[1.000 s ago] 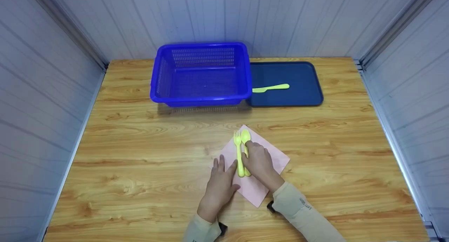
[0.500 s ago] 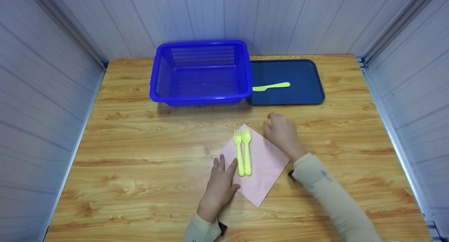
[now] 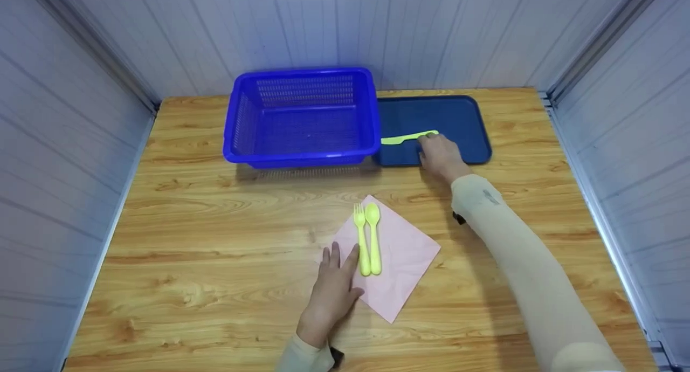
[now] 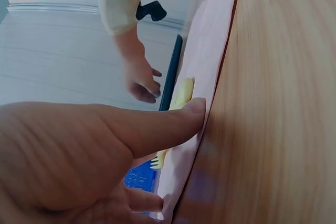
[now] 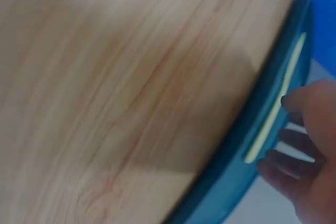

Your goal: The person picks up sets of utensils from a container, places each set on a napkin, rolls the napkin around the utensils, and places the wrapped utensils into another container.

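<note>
While the left hand (image 3: 333, 291) is spread across the edge of a napkin (image 3: 404, 248) with its fingers mostly straight, the right hand (image 3: 442, 155) is seen in the head view well forward of it, over a tray (image 3: 474, 124). On that tray a knife (image 3: 401, 139) is laid, right at the right hand's fingertips and well apart from the left hand. Its long axis is set crosswise before the right hand, the handle end turned rightward and the blade pointed left, toward a basket (image 3: 310, 157). Just beside the left forefinger, a fork (image 3: 361, 237) and a spoon (image 3: 373, 237) are laid side by side on the napkin, heads away from the person; whether the fork is touched cannot be told.

In the left wrist view, the left thumb is stretched over the napkin, and nothing is gripped.

In the right wrist view, the right fingers are held apart, loosely bent alongside the knife and not wrapped around it; whether it is lightly touched cannot be made out.

Counted across the views, one knife, one fork, one spoon, one napkin, one tray and one basket are shown.
</note>
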Demonstrator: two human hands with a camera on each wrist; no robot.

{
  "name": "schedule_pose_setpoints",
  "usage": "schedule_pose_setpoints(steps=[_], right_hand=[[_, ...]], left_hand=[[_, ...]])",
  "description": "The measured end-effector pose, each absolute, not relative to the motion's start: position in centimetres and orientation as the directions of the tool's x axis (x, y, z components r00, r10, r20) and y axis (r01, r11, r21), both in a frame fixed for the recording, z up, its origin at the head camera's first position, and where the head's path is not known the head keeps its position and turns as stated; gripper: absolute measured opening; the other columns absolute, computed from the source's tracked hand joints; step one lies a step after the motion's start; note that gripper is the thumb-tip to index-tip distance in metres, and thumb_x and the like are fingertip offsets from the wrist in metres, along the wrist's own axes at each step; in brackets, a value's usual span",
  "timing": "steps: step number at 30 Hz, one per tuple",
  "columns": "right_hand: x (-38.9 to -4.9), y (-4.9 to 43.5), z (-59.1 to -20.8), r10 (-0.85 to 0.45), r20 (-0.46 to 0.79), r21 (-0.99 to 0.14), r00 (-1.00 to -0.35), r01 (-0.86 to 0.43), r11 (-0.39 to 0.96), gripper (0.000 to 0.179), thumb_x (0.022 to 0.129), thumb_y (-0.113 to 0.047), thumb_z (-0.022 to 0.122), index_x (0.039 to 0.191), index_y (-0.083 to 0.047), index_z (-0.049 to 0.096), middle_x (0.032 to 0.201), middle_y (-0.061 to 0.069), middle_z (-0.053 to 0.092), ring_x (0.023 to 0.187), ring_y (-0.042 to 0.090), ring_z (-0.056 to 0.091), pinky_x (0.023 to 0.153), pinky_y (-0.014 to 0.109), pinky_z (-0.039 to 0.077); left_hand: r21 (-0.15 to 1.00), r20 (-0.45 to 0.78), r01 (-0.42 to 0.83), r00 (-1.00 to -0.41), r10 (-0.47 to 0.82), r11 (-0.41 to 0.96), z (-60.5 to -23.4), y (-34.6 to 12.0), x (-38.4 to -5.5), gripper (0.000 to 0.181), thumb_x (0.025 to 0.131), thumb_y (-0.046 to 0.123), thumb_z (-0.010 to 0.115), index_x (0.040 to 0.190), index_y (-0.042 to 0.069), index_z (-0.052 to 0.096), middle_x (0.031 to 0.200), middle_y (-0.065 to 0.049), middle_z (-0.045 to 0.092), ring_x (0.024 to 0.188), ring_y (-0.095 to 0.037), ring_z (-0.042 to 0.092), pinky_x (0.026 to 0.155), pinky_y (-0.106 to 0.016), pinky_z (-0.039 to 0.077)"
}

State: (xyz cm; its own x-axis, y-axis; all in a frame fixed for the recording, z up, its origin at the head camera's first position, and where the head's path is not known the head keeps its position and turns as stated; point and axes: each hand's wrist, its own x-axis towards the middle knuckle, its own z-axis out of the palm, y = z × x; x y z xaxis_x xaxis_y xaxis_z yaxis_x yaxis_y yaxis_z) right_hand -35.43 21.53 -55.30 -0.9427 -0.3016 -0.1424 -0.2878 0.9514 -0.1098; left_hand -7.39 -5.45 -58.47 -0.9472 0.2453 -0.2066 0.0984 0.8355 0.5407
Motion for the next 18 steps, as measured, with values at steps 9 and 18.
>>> schedule_pose_setpoints(steps=[9,18], right_hand=[[-38.5,20.5,-57.3,-0.404,-0.139,-0.044,-0.904,-0.402,0.915,0.042,0.099,-0.006,0.049,0.141,-0.003,0.048,0.142,0.018,0.048,0.128,0.039,0.044,0.102,0.053,0.039],[-38.4,21.0,-57.5,-0.451,-0.040,-0.011,-0.892,-0.451,0.893,0.022,0.096,-0.002,0.055,0.114,-0.002,0.068,0.105,0.019,0.068,0.094,0.037,0.064,0.079,0.052,0.051]], left_hand=[[0.528,-0.252,0.055,-0.943,0.219,0.847,-58.2,-5.7,-7.5,0.090,0.082,0.023,0.079,0.155,0.025,0.025,0.156,-0.028,0.013,0.142,-0.047,0.010,0.107,-0.058,0.028],[0.530,-0.253,0.057,-0.942,0.222,0.846,-58.3,-5.6,-7.3,0.090,0.083,0.022,0.078,0.155,0.028,0.025,0.156,-0.028,0.012,0.142,-0.047,0.009,0.108,-0.059,0.025]])
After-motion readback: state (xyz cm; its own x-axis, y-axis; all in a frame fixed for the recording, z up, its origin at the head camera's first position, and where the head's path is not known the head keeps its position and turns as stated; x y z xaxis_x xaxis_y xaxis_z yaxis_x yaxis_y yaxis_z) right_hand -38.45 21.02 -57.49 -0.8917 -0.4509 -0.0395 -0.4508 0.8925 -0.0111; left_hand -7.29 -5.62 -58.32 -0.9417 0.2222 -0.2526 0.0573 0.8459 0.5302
